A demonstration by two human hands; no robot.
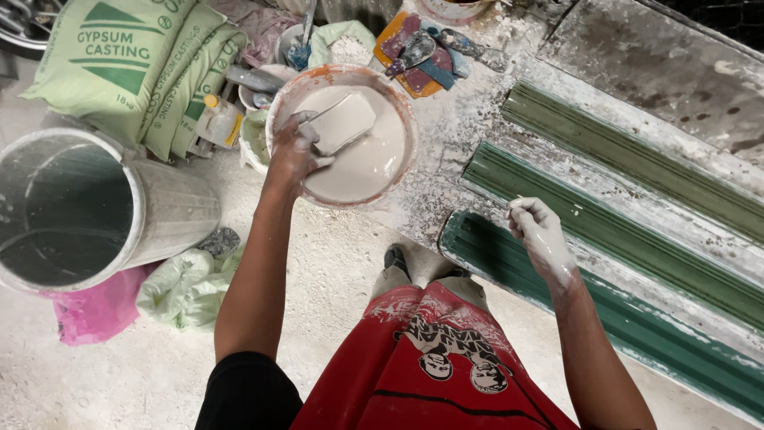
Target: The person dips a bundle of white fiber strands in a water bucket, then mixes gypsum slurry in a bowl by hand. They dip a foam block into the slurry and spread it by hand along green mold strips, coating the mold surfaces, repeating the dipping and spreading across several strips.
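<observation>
My left hand (pixel 292 149), coated in wet plaster, grips a flat plaster-covered scoop (pixel 344 122) inside a round bowl (pixel 280 102) full of pale liquid plaster. The bowl sits at the edge of a dusty worktable (pixel 469 119). My right hand (pixel 539 232), also white with plaster, hovers with fingers loosely curled over the near end of a long green ribbed mould (pixel 637 334). It holds nothing. Two more green moulds, the middle one (pixel 637 239) and the far one (pixel 637 159), lie parallel beyond it.
Green sacks of powder (pixel 119 64) lean at the upper left. A large grey bucket (pixel 103 203) lies on the dusty floor beside a pink bag (pixel 95 314). Scrapers and coloured spatulas (pixel 422 52) rest on the table behind the bowl. Small tubs (pixel 259 139) stand beside it.
</observation>
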